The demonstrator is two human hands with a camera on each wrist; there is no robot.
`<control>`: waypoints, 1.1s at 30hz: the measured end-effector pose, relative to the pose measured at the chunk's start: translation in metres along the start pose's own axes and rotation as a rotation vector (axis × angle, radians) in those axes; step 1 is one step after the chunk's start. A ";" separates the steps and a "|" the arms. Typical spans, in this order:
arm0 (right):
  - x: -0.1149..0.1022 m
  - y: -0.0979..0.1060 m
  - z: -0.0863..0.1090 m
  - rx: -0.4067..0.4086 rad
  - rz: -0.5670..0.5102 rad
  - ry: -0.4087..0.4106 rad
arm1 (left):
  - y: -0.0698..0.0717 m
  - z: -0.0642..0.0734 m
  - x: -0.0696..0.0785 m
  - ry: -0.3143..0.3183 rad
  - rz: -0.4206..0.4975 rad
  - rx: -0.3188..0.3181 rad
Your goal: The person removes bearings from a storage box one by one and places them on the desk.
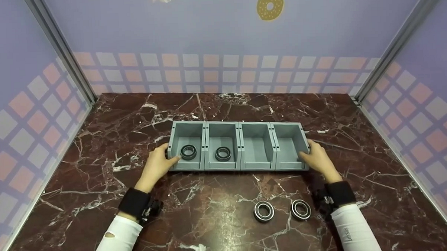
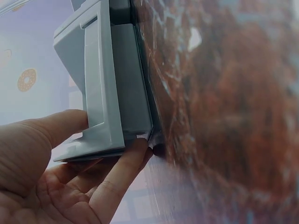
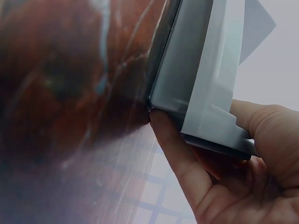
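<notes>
1. The left hand's fingers are bent round the left end of the row of bins, thumb over the wall's edge and the others outside, near the bottom corner, parted only by the wall they pinch
2. The right hand grips the far right end likewise, its thumb against the thumb-side of the end wall; holding both ends probably keeps the long row level and square
3. The row sits lengthwise between the hands, bin mouths upward, just above or on the table; whether its base touches, I cannot tell
4. One ring lies flat in the leftmost bin, another ring in the next; the walls would likely stop them rolling out
5. Nearer the person, two loose rings lie flat and apart on the table, towards the right, seemingly stable that way
</notes>
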State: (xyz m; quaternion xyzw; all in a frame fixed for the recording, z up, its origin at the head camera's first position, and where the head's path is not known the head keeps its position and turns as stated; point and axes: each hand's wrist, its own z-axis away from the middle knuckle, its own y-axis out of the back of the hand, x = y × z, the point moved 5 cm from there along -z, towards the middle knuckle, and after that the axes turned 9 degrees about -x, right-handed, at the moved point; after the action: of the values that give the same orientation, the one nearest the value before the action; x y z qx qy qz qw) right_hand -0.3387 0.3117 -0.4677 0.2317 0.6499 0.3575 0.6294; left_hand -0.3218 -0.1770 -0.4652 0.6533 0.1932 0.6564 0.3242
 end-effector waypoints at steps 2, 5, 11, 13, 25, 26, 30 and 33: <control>0.000 0.000 0.000 -0.006 0.005 -0.003 | -0.001 0.000 0.000 0.009 0.001 -0.006; 0.002 0.000 0.000 0.001 0.008 0.001 | -0.001 0.000 0.000 0.017 -0.005 -0.007; 0.003 0.000 0.001 0.017 0.006 0.003 | -0.001 0.001 0.002 0.011 -0.017 -0.010; 0.002 -0.001 0.001 0.018 0.003 0.007 | 0.000 0.002 0.002 0.011 -0.025 -0.012; 0.001 0.001 0.000 0.023 -0.003 0.015 | 0.011 0.005 0.008 0.014 -0.058 0.013; 0.000 0.001 0.000 0.023 -0.003 0.015 | 0.012 0.006 0.010 0.008 -0.062 0.015; 0.001 0.001 0.000 0.028 -0.004 0.014 | 0.017 0.008 0.017 -0.010 -0.073 0.025; 0.000 0.001 0.000 0.024 -0.004 0.012 | 0.019 0.010 0.022 -0.014 -0.074 0.019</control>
State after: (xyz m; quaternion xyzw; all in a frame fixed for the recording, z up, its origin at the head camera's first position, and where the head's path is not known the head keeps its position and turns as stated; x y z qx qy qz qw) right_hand -0.3393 0.3124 -0.4673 0.2360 0.6583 0.3498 0.6234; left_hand -0.3137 -0.1778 -0.4353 0.6533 0.2214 0.6375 0.3432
